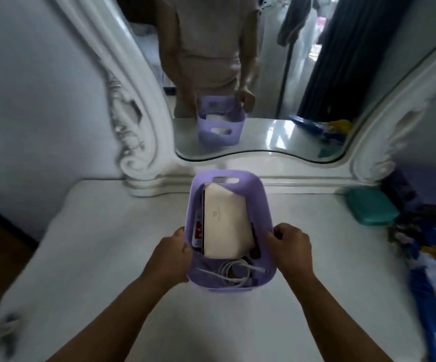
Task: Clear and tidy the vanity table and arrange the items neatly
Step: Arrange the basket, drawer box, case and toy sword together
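Observation:
A purple plastic basket (pixel 260 194) stands on the white vanity table (pixel 107 244), in the middle, in front of the mirror. Inside it lie a cream pouch (pixel 224 223), a red and white packet (pixel 198 232) squeezed against the left wall, and a coiled white cable (pixel 233 271) at the near end. My left hand (pixel 171 253) grips the basket's left rim, thumb over the edge. My right hand (pixel 291 242) grips the right rim the same way. Whether the basket rests on the table or is lifted, I cannot tell.
A large mirror (pixel 277 74) in an ornate white frame (pixel 133 105) rises behind the basket. A teal lidded box (pixel 371 206) sits at the right back. Blue, yellow and white patterned fabric (pixel 431 270) lies along the right edge. A blurred small object (pixel 5 327) lies near left.

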